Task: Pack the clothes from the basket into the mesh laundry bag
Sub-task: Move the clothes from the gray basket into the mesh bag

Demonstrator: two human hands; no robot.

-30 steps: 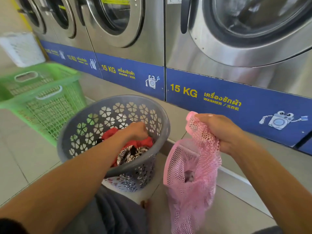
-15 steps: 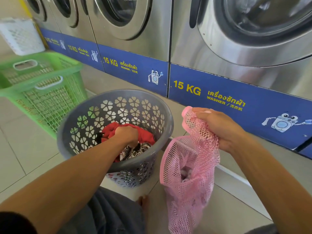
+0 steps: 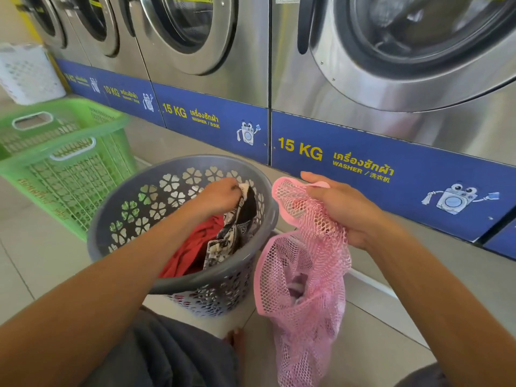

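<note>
A: Left hand (image 3: 220, 195) pinches the patterned cloth (image 3: 237, 227) over the basket (image 3: 117, 247) — soft, light, probably drapes.
B: Right hand (image 3: 343, 210) grips the bag (image 3: 304, 277) at its bunched rim — floppy; take the cloth's bunched top.

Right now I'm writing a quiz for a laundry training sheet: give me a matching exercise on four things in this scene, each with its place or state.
Things:
1. black-and-white patterned garment
2. red cloth
3. pink mesh laundry bag
4. green slatted plastic basket

Places or states:
A. held up by its bunched top in the right hand
B. lying low inside the grey round flower-cutout basket
C. standing on the floor to the left of the grey basket
D. pinched by the left hand and lifted above the other clothes

Pairs: 1-D, 2-B, 3-A, 4-C
</note>
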